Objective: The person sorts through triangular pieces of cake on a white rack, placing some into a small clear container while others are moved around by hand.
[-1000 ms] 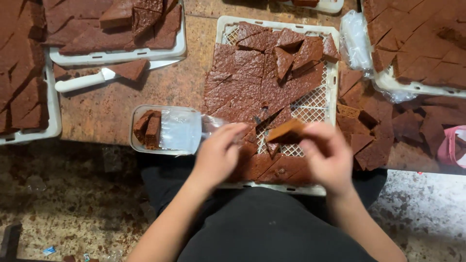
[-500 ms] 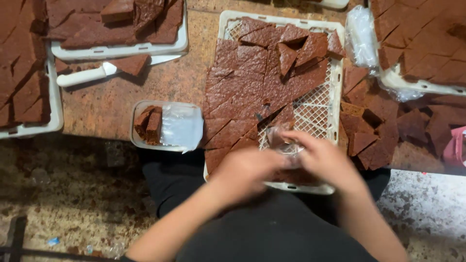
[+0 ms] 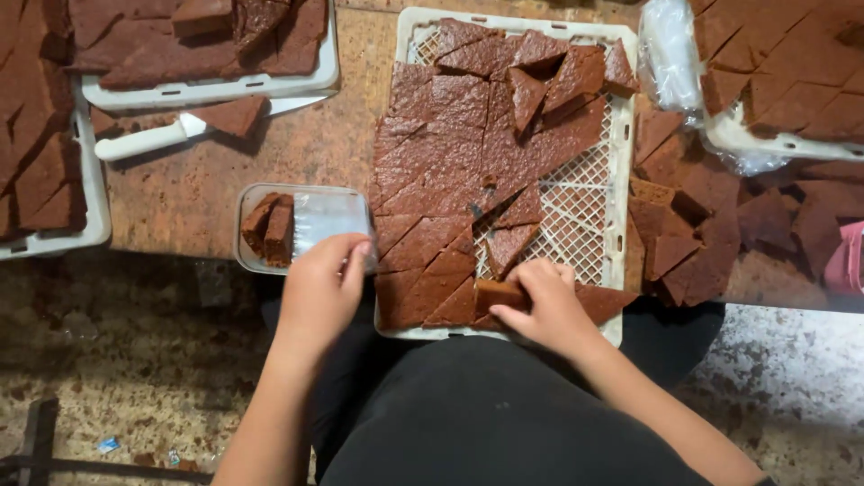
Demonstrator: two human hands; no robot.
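Both hands have come apart since the earlier frame, when they were bunched together over the bottom of the crate. Now I see the left hand (image 3: 322, 286) low and left of the middle, with its fingers curled over the near edge of the clear plastic box (image 3: 306, 227). It touches the box rim, but I cannot tell if it really grips it. Two brown cake pieces (image 3: 270, 229) stand side by side in the left end of that box (the right end has only shiny wrap over it).

The right hand (image 3: 547, 304) is at the bottom middle of the frame. Its fingers are closed on a brown cake piece (image 3: 500, 293) at the near edge of the white crate (image 3: 621, 180). That piece sits just above the crate's bottom rim, touching the other slices beside it.

The crate fills the middle of the frame and is full of flat brown cake slices (image 3: 450, 135) cut into triangles and slanted shapes. Its white mesh floor shows in the lower right part.

At the upper left I see a white tray (image 3: 211, 90) with more cake, and a knife with a white handle (image 3: 148, 139) lies just below it on the brown table (image 3: 189, 193). More loose cake pieces (image 3: 684, 225) are piled at the right of the crate.
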